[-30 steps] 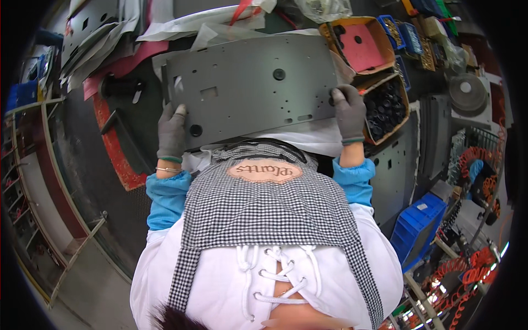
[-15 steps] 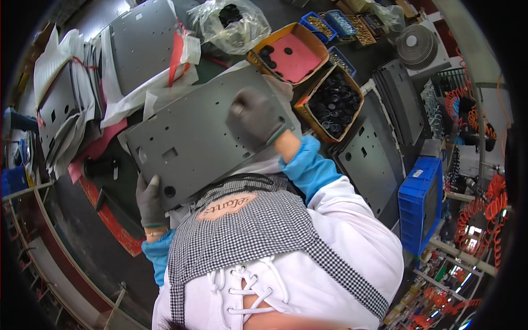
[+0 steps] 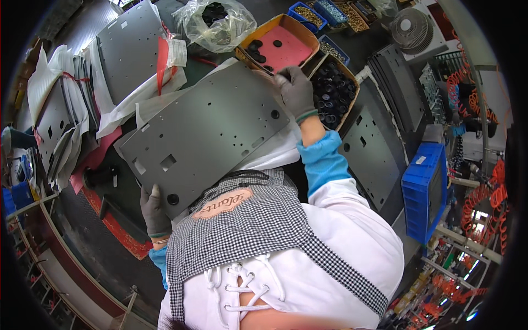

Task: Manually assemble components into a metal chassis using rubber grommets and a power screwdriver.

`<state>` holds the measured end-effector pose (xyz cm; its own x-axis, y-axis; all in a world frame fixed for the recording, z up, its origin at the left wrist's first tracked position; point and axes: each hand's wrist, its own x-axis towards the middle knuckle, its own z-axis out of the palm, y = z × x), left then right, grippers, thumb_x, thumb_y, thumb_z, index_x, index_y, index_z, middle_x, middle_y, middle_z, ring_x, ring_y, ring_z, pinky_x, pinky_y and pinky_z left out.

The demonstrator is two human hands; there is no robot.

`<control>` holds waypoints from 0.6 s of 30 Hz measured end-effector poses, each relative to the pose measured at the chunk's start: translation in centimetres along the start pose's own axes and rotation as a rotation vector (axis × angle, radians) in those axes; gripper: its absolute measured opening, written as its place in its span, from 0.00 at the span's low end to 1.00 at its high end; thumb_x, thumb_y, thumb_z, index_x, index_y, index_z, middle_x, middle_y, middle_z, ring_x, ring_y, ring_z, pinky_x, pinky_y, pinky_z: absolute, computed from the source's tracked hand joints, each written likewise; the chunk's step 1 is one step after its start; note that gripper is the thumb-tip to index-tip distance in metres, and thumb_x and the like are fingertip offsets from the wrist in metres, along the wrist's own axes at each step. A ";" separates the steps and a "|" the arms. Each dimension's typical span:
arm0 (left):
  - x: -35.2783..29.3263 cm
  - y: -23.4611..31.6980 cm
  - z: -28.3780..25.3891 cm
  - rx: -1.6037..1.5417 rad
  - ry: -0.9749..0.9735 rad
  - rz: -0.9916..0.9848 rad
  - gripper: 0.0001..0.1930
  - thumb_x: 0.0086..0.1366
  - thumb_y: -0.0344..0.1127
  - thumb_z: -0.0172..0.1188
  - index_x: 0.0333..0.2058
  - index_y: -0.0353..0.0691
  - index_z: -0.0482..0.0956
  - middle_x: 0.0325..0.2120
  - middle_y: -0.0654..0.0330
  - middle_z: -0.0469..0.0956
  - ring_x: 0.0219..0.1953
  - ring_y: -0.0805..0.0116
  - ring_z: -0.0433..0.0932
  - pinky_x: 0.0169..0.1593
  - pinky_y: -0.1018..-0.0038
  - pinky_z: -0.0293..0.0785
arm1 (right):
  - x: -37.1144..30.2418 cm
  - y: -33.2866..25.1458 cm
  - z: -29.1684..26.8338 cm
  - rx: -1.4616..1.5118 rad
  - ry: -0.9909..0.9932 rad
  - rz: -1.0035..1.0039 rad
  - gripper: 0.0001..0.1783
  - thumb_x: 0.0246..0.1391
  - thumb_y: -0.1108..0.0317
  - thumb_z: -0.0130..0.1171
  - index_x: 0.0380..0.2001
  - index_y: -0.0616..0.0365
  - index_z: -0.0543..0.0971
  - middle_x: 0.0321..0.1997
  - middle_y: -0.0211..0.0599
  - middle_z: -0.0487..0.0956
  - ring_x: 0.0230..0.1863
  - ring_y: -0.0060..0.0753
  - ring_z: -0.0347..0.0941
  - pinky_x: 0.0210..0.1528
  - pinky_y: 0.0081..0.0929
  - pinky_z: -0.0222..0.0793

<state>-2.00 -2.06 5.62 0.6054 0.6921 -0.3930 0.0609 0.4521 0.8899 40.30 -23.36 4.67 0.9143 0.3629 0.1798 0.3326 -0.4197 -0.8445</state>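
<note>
Right hand (image 3: pixel 297 93) shifted beyond panel (image 3: pixel 201 129), by bin rims (image 3: pixel 301 27), panel's middle exposed

Dark table (image 3: pixel 130 208) bears a grey plate (image 3: pixel 203 126) partly over white sheeting (image 3: pixel 273 152), a pink-lined box (image 3: pixel 264 29), a box of black caps (image 3: pixel 351 104), a blue tray (image 3: pixel 309 24) of fasteners and a clear bag (image 3: pixel 224 36) containing black pieces (image 3: pixel 214 12)

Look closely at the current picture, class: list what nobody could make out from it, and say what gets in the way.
In the head view:
- Underside of the grey panel: faces away from the camera.
- Left hand: some fingers hidden by the panel's edge.
- Right hand: its curled fingers hide whether it holds anything.
- Bottom of the box of black caps: covered by the caps.
- Brass-coloured pieces: too small to identify.
</note>
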 end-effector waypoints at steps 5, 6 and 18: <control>-0.6 0.7 -0.4 -0.053 -0.042 0.022 0.25 0.75 0.39 0.55 0.64 0.32 0.66 0.54 0.54 0.77 0.53 0.65 0.77 0.57 0.69 0.74 | -2.8 1.6 -0.7 -0.236 0.005 -0.148 0.10 0.57 0.71 0.65 0.42 0.57 0.80 0.35 0.41 0.83 0.37 0.32 0.82 0.43 0.33 0.77; -0.6 0.8 -0.6 -0.095 -0.052 0.000 0.25 0.75 0.39 0.55 0.64 0.32 0.66 0.54 0.53 0.77 0.54 0.63 0.78 0.57 0.67 0.75 | -2.9 1.6 -0.4 -0.230 0.106 -0.222 0.09 0.57 0.69 0.64 0.41 0.55 0.79 0.37 0.45 0.82 0.38 0.46 0.82 0.41 0.39 0.76; 1.2 4.3 1.2 -0.290 -0.133 0.013 0.25 0.73 0.40 0.55 0.63 0.32 0.67 0.54 0.52 0.77 0.55 0.59 0.79 0.58 0.64 0.76 | -10.9 -0.7 -6.0 1.438 -0.408 0.486 0.13 0.59 0.67 0.53 0.44 0.59 0.79 0.42 0.37 0.79 0.33 0.27 0.75 0.32 0.21 0.70</control>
<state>-0.10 0.02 9.25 0.7044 0.6277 -0.3314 -0.1644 0.5984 0.7841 31.53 -32.01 6.34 0.6635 0.7253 -0.1836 -0.6706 0.4677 -0.5758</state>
